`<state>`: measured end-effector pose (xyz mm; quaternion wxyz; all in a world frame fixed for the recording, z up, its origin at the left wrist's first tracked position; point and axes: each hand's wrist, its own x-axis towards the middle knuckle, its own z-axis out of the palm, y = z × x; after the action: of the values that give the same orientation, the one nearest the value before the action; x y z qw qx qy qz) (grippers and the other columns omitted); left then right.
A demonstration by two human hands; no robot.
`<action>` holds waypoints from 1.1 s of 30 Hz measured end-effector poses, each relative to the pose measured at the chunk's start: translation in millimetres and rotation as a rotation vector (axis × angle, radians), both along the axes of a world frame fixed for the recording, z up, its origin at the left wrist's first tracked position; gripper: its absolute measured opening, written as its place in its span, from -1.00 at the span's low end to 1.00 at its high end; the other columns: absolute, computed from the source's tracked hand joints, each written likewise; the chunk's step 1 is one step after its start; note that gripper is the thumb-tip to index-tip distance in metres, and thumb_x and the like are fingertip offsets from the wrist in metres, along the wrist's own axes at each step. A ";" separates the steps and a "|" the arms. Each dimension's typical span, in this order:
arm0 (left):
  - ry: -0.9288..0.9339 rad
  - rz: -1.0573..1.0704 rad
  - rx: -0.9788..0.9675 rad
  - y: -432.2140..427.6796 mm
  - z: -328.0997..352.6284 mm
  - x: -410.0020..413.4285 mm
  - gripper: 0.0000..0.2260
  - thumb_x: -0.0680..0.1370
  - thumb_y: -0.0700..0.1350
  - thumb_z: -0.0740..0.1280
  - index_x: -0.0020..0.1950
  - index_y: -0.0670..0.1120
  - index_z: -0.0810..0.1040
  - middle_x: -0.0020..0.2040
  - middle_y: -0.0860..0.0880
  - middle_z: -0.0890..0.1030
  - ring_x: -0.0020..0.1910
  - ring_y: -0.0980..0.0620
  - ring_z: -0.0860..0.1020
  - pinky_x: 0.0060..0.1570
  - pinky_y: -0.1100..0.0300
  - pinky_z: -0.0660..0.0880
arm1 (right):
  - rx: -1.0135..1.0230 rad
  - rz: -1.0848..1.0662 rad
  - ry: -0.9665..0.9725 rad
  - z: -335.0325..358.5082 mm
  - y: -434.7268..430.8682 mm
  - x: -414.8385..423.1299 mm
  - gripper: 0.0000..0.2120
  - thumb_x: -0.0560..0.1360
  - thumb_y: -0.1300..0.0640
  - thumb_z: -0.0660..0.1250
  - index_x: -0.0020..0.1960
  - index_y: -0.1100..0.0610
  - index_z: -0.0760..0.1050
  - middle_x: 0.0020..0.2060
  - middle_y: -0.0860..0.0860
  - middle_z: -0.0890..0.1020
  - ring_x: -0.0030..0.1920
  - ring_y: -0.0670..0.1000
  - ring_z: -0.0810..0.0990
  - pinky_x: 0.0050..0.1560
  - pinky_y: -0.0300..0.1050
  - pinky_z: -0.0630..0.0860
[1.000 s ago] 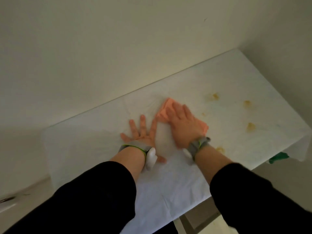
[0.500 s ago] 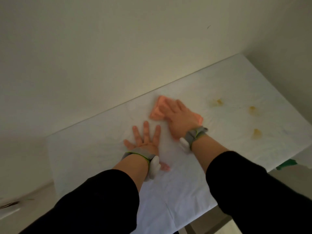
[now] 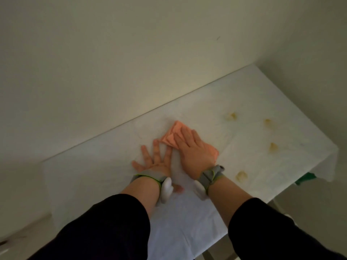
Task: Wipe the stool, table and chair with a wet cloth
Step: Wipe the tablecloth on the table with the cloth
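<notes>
The right hand [image 3: 195, 152] lies flat, fingers extended, pressing the cloth [image 3: 173, 135] onto the table [image 3: 93, 166]. Just beside it the left hand [image 3: 154, 160] rests flat, fingers spread, grasping nothing. 4 stains [image 3: 273, 146] lie right of the right hand.

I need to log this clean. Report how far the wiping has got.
Done: nothing I can confirm; no stool or chair is in view. In hand: the right hand presses the orange cloth flat on the white-covered table, and the left hand is spread flat beside it. Left: four yellowish stains to the right of the cloth, apparently unwiped.
</notes>
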<state>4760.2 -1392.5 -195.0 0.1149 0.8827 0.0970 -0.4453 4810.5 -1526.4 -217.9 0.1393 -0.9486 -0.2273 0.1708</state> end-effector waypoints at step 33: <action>-0.103 -0.030 0.081 2.2 -6.5 -3.3 0.32 0.06 0.47 0.42 0.33 0.19 -0.59 0.38 -0.06 -0.60 0.40 -0.37 -0.44 0.21 -0.53 -0.04 | -0.100 -0.290 -0.026 4.6 -73.3 -117.3 -0.46 0.59 0.03 0.00 0.50 -0.23 -0.11 0.52 -0.19 -0.16 0.54 0.11 -0.11 0.42 0.10 0.13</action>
<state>4756.9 -1390.4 -201.5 0.0772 0.9097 0.0956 -0.3966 4693.2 -1599.7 -213.3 0.1122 -0.9793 -0.0809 0.1475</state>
